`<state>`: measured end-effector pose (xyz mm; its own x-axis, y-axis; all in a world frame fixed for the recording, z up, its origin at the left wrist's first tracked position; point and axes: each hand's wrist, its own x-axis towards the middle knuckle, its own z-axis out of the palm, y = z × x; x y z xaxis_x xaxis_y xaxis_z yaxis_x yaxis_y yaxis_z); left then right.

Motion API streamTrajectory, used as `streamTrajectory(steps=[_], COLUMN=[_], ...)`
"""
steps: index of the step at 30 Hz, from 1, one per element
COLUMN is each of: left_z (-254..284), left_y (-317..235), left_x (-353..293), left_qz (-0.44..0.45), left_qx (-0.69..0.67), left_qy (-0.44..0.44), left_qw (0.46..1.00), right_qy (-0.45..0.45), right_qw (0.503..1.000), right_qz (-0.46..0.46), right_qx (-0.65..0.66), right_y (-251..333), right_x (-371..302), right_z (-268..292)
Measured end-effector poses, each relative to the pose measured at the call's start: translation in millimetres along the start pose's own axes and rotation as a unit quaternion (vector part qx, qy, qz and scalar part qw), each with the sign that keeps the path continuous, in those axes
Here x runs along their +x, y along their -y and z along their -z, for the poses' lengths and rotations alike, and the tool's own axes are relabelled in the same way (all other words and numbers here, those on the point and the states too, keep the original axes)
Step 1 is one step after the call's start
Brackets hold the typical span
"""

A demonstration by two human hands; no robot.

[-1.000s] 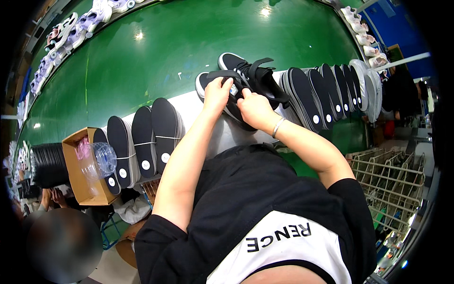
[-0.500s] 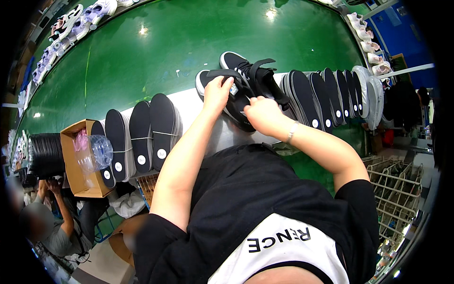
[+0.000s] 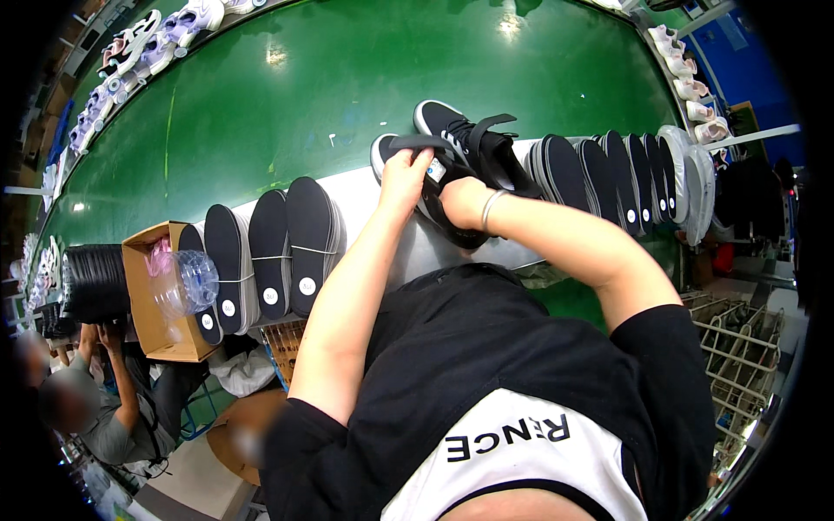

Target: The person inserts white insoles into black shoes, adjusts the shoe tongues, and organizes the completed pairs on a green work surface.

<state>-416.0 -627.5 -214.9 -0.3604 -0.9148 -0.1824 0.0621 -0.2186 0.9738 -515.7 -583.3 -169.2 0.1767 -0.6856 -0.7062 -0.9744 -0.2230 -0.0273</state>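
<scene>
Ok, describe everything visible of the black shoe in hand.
The black sneaker looks fabric-like, with a pale sole edge, dark strap and pale label. Its toe points away, leftward; a second sneaker lies alongside. The left hand grips it near the strap; the right hand is at its opening, fingertips hidden.

Two shoes [image 3: 439, 120] sit side by side before you, insole stacks [image 3: 310, 243] to their left and right, a box [image 3: 141, 291] farther left.

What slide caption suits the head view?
Left hand grips a black shoe, right hand inside it, between insole stacks.
</scene>
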Motion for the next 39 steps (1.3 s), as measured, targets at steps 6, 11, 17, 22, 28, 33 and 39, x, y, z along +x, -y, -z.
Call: streamTrajectory(steps=[6,11,17,22,28,33,39], left_z=[-3,-1,-6,-3,-8,-9,2], left_y=[-2,-2,-3,-12,-21,-25,-17], left_x=[-1,-4,-3,-8,-16,-14,-4], left_qz=[-0.033,-0.038,-0.002,-0.007,0.027,0.062,0.0], left_qx=[0.016,0.024,-0.005,-0.026,-0.009,-0.046,0.025], left_qy=[-0.008,-0.001,0.02,0.042,0.017,0.026,0.002], left_qw=[0.999,0.999,1.0,0.999,0.999,0.997,1.0], right_qy=[-0.012,0.027,0.047,0.051,-0.104,-0.157,-0.1], right_qw=[0.995,0.998,0.996,0.94,0.621,0.58,0.411], right_qz=[0.023,0.053,0.08,0.096,-0.012,-0.018,0.125], right_qx=[-0.098,0.028,-0.006,0.322,0.777,0.799,0.897], right_y=[-1,-7,-16,-31,-21,-23,-44], right_x=[-12,-43,-45,-40,-25,-20,-51], right_z=[2,9,-17,4,-16,-23,-33])
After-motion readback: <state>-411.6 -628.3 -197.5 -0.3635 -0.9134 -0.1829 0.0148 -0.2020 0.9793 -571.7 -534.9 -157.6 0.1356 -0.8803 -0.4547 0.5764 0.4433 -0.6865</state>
